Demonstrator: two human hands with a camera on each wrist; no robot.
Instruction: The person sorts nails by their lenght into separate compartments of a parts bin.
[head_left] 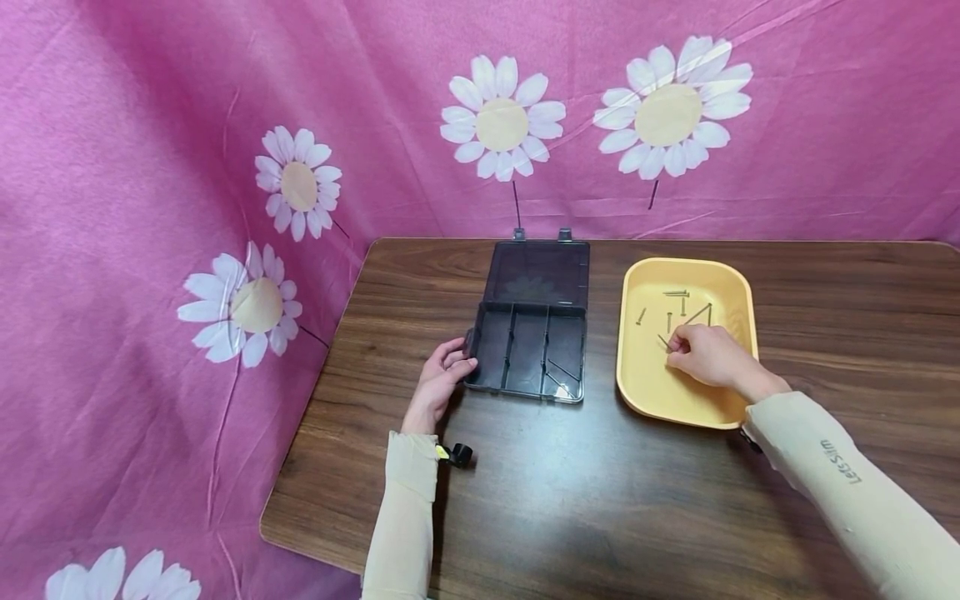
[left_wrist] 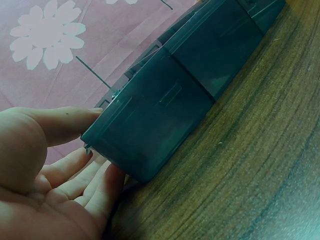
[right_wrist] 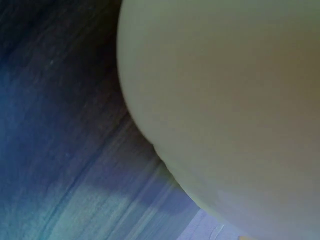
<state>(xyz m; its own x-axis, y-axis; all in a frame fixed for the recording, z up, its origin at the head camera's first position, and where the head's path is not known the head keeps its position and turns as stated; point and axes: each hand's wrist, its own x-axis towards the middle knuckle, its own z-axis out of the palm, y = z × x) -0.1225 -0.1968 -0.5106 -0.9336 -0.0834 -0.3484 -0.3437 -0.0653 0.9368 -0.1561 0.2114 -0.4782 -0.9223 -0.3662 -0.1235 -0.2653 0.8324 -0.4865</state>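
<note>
My left hand (head_left: pixel 441 379) grips the left side of a dark, see-through compartment box (head_left: pixel 491 346). In the left wrist view, its thumb lies at the rim of the box (left_wrist: pixel 150 120) and its fingers are against the side and lower edge. The box's lid (head_left: pixel 538 271) lies folded back. Two thin screws (head_left: pixel 562 367) lie in its right compartment. Over the yellow tray (head_left: pixel 633 392), my right hand (head_left: pixel 708 357) pinches a screw (head_left: pixel 663 342) between thumb and fingertips. Several more screws (head_left: pixel 683 306) lie on the tray's floor beyond that hand.
Both containers stand side by side on a dark wood-grain table (head_left: pixel 525 483), the tray on the right. A pink flowered cloth (head_left: pixel 390 125) hangs behind and left of the table. A pale curved surface (right_wrist: pixel 225 100) fills much of the right wrist view.
</note>
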